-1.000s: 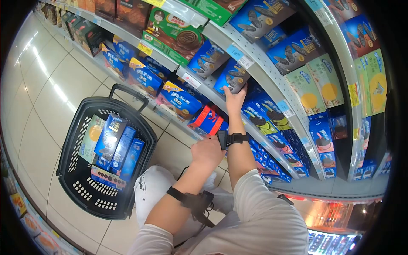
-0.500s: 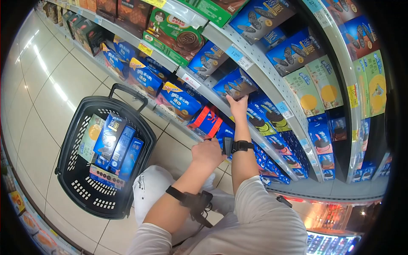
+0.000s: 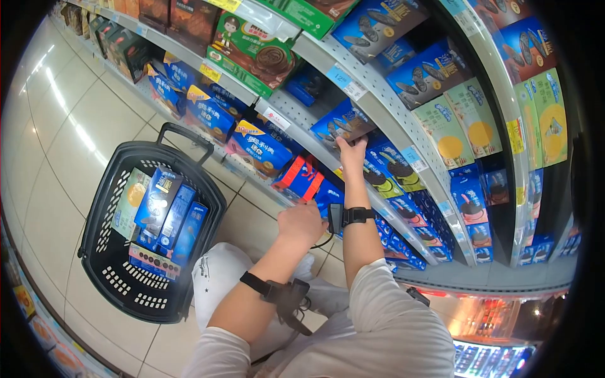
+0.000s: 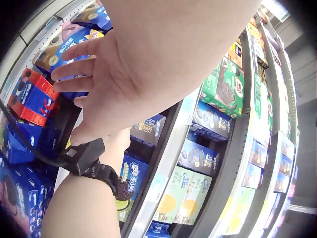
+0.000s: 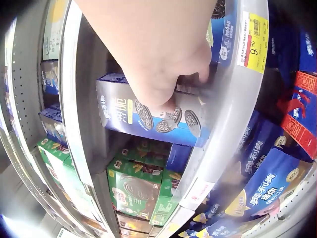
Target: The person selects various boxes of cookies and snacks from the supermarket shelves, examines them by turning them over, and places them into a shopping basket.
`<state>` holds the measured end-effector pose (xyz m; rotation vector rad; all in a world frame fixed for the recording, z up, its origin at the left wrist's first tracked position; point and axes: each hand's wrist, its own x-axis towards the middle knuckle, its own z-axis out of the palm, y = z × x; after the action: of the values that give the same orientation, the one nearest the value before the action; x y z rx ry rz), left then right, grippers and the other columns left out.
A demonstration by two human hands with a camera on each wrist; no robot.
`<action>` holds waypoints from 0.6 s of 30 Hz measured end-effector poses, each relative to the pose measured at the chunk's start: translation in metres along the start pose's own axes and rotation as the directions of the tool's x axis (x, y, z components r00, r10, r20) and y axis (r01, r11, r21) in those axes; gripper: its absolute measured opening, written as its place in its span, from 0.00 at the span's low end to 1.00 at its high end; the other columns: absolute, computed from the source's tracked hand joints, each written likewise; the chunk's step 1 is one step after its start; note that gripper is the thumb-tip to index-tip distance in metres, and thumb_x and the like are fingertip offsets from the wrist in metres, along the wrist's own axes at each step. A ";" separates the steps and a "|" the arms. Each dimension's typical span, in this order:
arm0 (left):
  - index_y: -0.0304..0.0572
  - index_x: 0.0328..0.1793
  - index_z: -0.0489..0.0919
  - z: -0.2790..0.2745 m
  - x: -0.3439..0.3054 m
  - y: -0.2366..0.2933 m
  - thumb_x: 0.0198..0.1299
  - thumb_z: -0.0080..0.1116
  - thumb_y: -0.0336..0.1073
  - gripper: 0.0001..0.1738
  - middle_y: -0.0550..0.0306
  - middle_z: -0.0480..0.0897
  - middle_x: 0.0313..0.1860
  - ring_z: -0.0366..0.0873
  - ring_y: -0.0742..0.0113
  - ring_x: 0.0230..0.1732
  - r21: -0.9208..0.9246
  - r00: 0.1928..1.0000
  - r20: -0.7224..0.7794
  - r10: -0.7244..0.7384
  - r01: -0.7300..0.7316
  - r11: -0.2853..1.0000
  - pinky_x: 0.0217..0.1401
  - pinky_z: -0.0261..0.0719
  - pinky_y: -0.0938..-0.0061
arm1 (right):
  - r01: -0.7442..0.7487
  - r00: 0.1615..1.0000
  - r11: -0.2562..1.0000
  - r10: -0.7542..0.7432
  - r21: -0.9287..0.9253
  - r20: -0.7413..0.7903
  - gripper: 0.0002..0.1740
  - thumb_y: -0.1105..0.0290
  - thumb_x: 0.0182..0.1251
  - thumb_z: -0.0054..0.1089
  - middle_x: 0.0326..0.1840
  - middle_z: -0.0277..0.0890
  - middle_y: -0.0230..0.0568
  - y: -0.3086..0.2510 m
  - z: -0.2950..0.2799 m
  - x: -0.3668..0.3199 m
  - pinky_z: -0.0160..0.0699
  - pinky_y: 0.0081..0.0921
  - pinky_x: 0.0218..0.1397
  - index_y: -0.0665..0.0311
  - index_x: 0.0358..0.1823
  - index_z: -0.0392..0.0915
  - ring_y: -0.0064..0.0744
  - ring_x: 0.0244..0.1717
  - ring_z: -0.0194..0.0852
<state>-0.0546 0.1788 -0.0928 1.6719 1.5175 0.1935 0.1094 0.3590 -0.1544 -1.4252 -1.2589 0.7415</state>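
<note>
In the head view my right hand [image 3: 351, 154] grips the near end of a blue and grey thin-biscuit box [image 3: 340, 126] on a low shelf. The right wrist view shows fingers against the printed face of this biscuit box [image 5: 116, 109]; part of the hand's grip is hidden. My left hand [image 3: 302, 223] is close to the right forearm, by the shelf's front edge. With palm visible and fingers extended, the left hand [image 4: 101, 84] holds nothing in the left wrist view. Red-banded blue packs [image 3: 299, 178] lie near it on the bottom shelf.
A black shopping basket [image 3: 181, 296] stands on the tiled floor at left, holding several blue boxes [image 3: 157, 201] and a green one [image 3: 130, 198]. Green chocolate-biscuit boxes [image 3: 252, 53] and shelf edges with price tags [image 3: 346, 82] border the right hand's shelf space.
My right hand has drawn its biscuit box slightly down and turned it flatter. The similar box beside the green one is gone from its spot, leaving bare shelf. The left hand has hardly moved.
</note>
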 end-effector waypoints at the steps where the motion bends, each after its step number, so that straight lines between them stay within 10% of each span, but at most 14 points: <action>1: 0.39 0.57 0.71 0.000 0.000 0.000 0.54 0.59 0.53 0.31 0.47 0.82 0.45 0.80 0.53 0.48 0.004 1.000 -0.003 0.005 -0.005 1.000 0.48 0.78 0.62 | 0.014 1.000 1.000 -0.013 -0.005 0.009 0.38 0.81 0.51 0.62 0.58 0.67 0.51 0.001 0.000 0.001 0.65 0.29 0.62 0.71 0.64 0.53 0.38 0.58 0.69; 18: 0.37 0.53 0.72 -0.008 -0.003 -0.001 0.54 0.58 0.52 0.28 0.47 0.81 0.46 0.80 0.52 0.49 -0.029 0.999 -0.012 0.035 -0.036 0.999 0.49 0.77 0.60 | 0.051 0.998 0.997 -0.049 0.056 -0.031 0.44 0.78 0.54 0.64 0.63 0.60 0.54 -0.014 0.009 -0.004 0.61 0.30 0.65 0.71 0.68 0.45 0.39 0.62 0.63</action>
<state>-0.0613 0.1800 -0.0874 1.6778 1.4875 0.2438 0.0960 0.3565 -0.1438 -1.3491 -1.2368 0.7142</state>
